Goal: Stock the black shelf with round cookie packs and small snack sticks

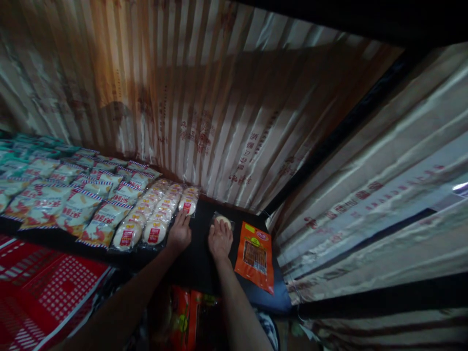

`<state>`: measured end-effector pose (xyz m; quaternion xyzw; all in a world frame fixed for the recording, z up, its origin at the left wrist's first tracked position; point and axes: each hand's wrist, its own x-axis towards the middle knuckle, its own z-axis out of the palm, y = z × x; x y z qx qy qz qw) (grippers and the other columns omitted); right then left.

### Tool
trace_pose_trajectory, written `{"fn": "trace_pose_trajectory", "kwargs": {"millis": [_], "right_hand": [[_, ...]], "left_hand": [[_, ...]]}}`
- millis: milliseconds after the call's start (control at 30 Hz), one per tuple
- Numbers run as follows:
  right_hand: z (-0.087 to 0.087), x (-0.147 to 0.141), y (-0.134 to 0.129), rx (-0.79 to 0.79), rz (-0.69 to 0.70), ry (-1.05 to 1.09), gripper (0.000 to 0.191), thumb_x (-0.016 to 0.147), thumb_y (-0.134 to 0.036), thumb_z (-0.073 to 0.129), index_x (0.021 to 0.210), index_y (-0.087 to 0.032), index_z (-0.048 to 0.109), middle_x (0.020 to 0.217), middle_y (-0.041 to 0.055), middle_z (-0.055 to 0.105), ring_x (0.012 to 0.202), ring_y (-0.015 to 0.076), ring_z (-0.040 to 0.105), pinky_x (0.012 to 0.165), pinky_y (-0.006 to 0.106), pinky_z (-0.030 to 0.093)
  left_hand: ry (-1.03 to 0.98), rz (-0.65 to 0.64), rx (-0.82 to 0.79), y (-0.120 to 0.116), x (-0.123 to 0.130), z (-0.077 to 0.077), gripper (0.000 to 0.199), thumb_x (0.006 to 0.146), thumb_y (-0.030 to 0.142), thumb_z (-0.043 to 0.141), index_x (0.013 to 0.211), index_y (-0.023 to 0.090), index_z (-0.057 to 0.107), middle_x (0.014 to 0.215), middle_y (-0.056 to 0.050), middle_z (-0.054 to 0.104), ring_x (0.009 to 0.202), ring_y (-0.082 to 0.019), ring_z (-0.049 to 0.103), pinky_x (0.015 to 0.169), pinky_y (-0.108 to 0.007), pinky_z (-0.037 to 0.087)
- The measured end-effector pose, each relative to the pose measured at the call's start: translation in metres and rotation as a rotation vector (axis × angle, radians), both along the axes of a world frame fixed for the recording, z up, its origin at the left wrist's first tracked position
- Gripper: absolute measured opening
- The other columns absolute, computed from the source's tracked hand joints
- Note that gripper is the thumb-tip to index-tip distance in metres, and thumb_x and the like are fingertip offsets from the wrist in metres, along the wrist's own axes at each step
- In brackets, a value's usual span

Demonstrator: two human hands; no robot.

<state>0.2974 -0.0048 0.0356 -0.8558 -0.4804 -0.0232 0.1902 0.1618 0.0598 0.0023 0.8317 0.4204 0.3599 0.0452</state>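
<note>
The red perforated plastic basket point(62, 287) sits nearest. The left hand point(179, 236) touches a clear-wrapped round white cracker point(186, 206), grip unclear; rightward, the right hand point(220, 241), fingers spread, covers another wrapped cracker point(224, 218) beside a flat orange plastic packet point(255, 254).

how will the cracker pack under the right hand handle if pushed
The cracker pack lies flat, so it should slide, not roll. Its clear wrapper may slip under the right hand; the pale disc inside looks stiff, perhaps brittle.
</note>
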Motion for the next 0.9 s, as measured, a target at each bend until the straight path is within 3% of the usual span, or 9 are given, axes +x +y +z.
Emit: {"fn": "trace_pose_trajectory", "kwargs": {"millis": [133,367,600,900], "right_hand": [[-0.001,-0.02,-0.02,0.012,0.052,-0.013,0.041,0.089,-0.028,0.032,0.124,-0.02,0.052,0.134,0.0087,0.047,0.128,0.0247,0.034,0.102,0.046,0.022],[-0.008,-0.057,-0.056,0.076,0.172,-0.003,0.041,0.088,-0.023,0.032,0.124,-0.018,0.052,0.132,0.0073,0.049,0.125,0.0231,0.038,0.103,0.045,0.021],[-0.014,-0.073,-0.088,0.131,0.22,0.031,0.042,0.085,-0.017,0.033,0.123,-0.014,0.052,0.128,0.0091,0.053,0.122,0.0222,0.042,0.103,0.043,0.023],[-0.022,-0.091,-0.133,0.22,0.345,0.062,0.042,0.083,-0.016,0.039,0.122,-0.018,0.052,0.126,0.0088,0.054,0.121,0.0233,0.044,0.101,0.046,0.03]], "left_hand": [[0.066,-0.055,-0.039,-0.018,-0.001,0.005,0.042,0.076,0.009,0.036,0.113,0.001,0.055,0.131,-0.021,0.046,0.13,-0.029,0.031,0.103,-0.041,0.036],[0.086,-0.178,-0.164,-0.056,-0.001,0.0,0.047,0.077,0.009,0.036,0.123,0.006,0.048,0.131,-0.017,0.047,0.132,-0.024,0.028,0.101,-0.042,0.038],[0.126,-0.267,-0.161,-0.083,-0.02,0.003,0.046,0.078,0.012,0.038,0.123,0.007,0.048,0.132,-0.015,0.047,0.131,-0.025,0.028,0.102,-0.042,0.038],[0.133,-0.226,-0.029,-0.13,-0.053,-0.024,0.044,0.082,0.012,0.035,0.125,0.008,0.045,0.131,-0.018,0.047,0.129,-0.025,0.033,0.098,-0.045,0.042]]}}
